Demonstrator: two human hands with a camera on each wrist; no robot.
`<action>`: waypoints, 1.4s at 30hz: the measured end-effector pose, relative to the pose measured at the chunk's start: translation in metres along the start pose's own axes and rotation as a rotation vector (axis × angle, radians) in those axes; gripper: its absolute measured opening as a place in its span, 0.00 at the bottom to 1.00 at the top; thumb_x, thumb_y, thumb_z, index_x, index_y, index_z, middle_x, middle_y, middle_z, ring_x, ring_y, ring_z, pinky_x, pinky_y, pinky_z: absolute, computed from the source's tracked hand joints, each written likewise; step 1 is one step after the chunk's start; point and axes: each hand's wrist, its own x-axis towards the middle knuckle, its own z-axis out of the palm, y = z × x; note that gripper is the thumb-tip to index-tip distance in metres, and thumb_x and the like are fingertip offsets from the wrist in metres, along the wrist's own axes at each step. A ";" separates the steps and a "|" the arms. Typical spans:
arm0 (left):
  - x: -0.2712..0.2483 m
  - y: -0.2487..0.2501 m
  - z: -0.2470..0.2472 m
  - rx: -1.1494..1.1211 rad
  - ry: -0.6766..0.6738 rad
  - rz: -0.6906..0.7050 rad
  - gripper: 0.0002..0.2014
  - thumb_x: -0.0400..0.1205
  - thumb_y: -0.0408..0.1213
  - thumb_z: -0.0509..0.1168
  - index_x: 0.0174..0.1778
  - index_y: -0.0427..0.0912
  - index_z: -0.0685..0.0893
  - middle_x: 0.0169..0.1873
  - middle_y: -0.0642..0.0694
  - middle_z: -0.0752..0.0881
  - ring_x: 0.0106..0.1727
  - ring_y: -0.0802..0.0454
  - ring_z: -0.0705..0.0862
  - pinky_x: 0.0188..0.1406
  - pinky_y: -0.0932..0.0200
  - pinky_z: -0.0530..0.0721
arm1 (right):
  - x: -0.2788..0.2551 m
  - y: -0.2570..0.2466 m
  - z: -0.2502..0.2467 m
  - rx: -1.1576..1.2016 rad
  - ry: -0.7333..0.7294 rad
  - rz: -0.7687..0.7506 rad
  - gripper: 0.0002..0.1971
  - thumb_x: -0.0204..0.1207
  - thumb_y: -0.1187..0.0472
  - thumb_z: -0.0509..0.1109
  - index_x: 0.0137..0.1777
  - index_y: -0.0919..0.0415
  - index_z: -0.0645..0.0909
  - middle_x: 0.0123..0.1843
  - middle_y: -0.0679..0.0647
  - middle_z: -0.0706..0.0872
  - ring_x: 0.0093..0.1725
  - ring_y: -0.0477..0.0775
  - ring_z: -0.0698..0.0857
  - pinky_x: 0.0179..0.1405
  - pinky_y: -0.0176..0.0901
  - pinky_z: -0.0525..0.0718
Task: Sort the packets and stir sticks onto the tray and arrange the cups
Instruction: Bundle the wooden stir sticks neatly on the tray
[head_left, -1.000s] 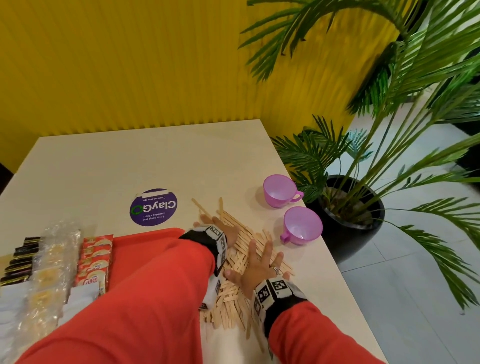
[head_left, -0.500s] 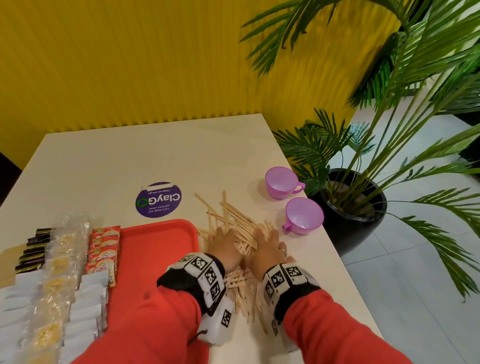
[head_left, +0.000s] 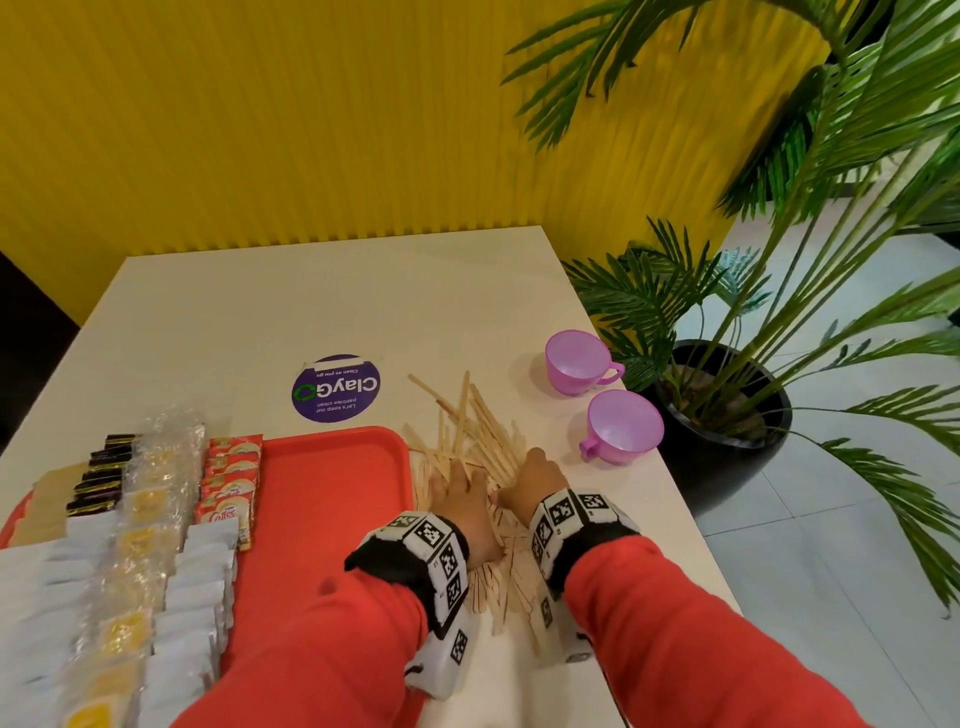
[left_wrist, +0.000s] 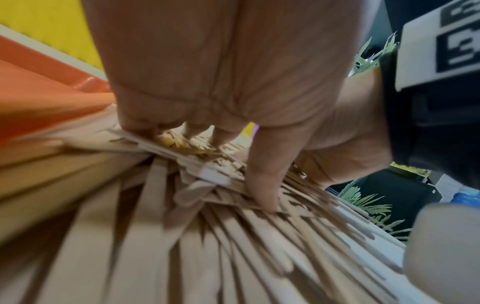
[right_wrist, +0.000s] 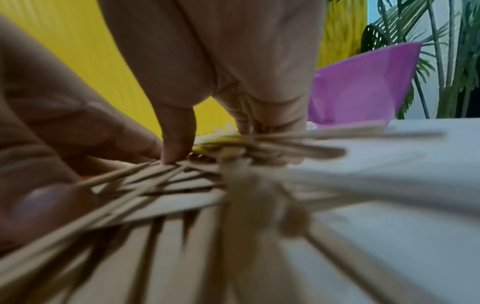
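Left hand (head_left: 460, 499) and right hand (head_left: 535, 480) both curled into loose stick pile (head_left: 467, 431), gripping sticks; better squeeze pile from both sides, align, then lift onto tray (head_left: 332, 499)

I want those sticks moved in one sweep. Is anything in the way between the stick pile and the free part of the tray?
Only the tray's raised rim beside the stir sticks. Past it the red floor is bare up to the packets. Both hands are already on the pile.

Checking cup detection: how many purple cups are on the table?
2. Far cup sits near the table's right edge by the plant; near cup stands just right of the stir sticks. None seem hidden.
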 end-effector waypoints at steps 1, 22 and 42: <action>0.001 0.000 0.000 -0.014 0.004 0.002 0.52 0.76 0.42 0.72 0.83 0.44 0.38 0.81 0.41 0.33 0.82 0.35 0.34 0.82 0.44 0.46 | 0.000 -0.001 0.000 0.030 -0.006 -0.005 0.28 0.72 0.57 0.74 0.67 0.66 0.67 0.65 0.63 0.78 0.64 0.62 0.79 0.58 0.48 0.79; -0.004 -0.012 -0.018 -0.181 0.018 0.007 0.38 0.76 0.35 0.65 0.82 0.42 0.57 0.83 0.42 0.47 0.83 0.42 0.51 0.80 0.47 0.62 | -0.009 0.012 -0.036 0.534 -0.085 -0.196 0.10 0.77 0.69 0.62 0.56 0.62 0.79 0.54 0.56 0.86 0.55 0.57 0.83 0.61 0.48 0.78; -0.017 -0.028 -0.044 -0.469 0.164 0.079 0.16 0.79 0.29 0.64 0.61 0.44 0.83 0.69 0.45 0.78 0.53 0.53 0.81 0.45 0.66 0.77 | -0.019 -0.001 -0.045 0.874 0.001 -0.376 0.09 0.80 0.71 0.57 0.53 0.66 0.78 0.39 0.51 0.86 0.38 0.47 0.84 0.44 0.36 0.83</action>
